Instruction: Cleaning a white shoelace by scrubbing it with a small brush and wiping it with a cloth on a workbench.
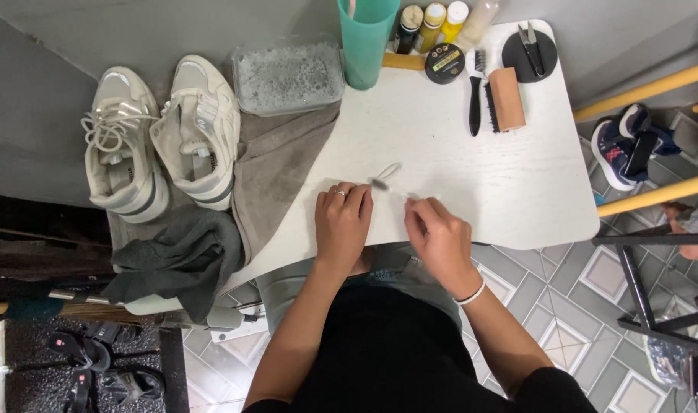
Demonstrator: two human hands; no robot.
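The left hand (343, 226) pins the small looped wire tool (385, 177) under narrow fingers near the white desk's (517, 183) six-o'clock edge, the right hand (439, 239) pinches its thin tail just beside, at four o'clock, so I'd judge a taut, steady pinch serves best.

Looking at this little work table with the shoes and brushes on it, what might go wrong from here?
The white table is small, and both hands work near its front edge. The thin shoelace pinched by the left hand and right hand may slip off onto the tiled floor. The tall teal cup stands close by at the back; a wide arm movement might knock it over. The grey cloth already hangs over the table's side and may slide down.
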